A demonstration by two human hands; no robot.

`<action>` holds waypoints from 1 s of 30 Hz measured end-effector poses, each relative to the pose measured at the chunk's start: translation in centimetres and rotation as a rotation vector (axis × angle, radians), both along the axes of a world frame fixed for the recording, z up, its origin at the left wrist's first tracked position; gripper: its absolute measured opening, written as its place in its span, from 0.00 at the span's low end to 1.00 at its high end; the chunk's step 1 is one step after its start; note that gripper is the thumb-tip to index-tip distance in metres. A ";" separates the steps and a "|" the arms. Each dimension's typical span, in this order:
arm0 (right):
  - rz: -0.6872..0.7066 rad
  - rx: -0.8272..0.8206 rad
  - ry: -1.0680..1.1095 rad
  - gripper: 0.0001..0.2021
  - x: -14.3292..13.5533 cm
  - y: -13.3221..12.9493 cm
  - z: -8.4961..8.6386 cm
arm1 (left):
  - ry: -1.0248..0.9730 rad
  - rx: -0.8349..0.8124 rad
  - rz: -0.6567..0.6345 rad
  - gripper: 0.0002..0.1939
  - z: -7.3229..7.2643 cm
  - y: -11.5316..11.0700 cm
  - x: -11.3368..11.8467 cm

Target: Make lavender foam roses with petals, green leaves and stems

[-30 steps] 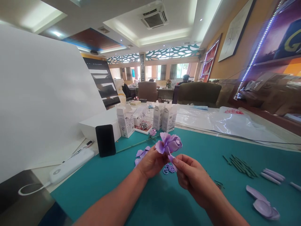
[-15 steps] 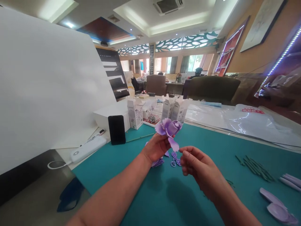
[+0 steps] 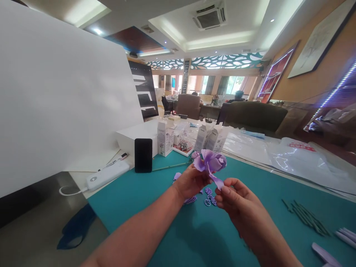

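Observation:
A purple flower (image 3: 215,161) with spread petals is held above the green mat, its bud facing right. My left hand (image 3: 191,181) is closed round its underside, the fingertips partly hidden by the petals. My right hand (image 3: 233,194) pinches the tip of the lowest petal (image 3: 216,181) between thumb and forefinger. Beneath the hands lie several small purple rings (image 3: 208,202) and a stack of purple petals (image 3: 190,200). Behind the flower, a second purple bloom (image 3: 195,154) sits at the end of a green stem (image 3: 172,166).
A black phone (image 3: 143,155) stands upright at the left, beside a white carton (image 3: 165,139). Two more cartons (image 3: 216,140) stand behind the flower. Green stems (image 3: 310,218) and pale purple pieces (image 3: 324,256) lie at the right. Plastic sheets (image 3: 250,148) cover the far table edge.
My right thumb and forefinger have closed on the lowest petal's tip. The flower has turned a little to the right, and the view has shifted, uncovering the second bloom behind.

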State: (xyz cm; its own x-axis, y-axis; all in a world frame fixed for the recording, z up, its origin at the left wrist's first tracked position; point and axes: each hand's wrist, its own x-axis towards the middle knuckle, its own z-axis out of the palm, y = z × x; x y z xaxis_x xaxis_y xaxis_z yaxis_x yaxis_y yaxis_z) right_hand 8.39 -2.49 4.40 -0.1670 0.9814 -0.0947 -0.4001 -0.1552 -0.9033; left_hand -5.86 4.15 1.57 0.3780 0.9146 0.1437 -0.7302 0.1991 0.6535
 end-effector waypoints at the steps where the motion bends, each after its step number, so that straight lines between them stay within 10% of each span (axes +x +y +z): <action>1: -0.001 0.005 -0.008 0.17 0.0 0.2 0.0 | -0.009 0.004 -0.001 0.14 0.0 0.1 -0.1; 5: -0.065 0.115 -0.207 0.16 0.3 2.0 -1.2 | -0.073 0.013 0.023 0.11 0.3 0.6 -1.0; 12: -0.014 0.661 -1.530 0.07 -2.3 6.6 -6.0 | -0.158 -0.075 0.153 0.02 0.8 1.5 -2.6; 17: -0.017 0.742 -1.957 0.09 -4.4 6.9 -7.6 | -0.132 -0.066 0.083 0.02 0.5 1.4 -2.5; 24: -0.162 0.842 -1.573 0.10 -0.8 6.3 -5.9 | -0.091 -0.062 -0.059 0.09 0.2 0.9 -1.9; 30: -0.271 0.473 -0.936 0.15 2.5 2.5 -1.6 | -0.064 -0.046 -0.108 0.16 -0.2 0.6 -1.1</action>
State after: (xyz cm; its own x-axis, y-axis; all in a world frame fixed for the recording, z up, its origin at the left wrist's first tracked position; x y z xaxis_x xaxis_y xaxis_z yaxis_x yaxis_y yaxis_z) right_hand 10.84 -0.01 2.84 0.0022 0.9453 0.3263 0.5109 0.2794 -0.8130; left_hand -6.99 4.73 1.42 0.4661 0.8751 0.1298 -0.7430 0.3076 0.5945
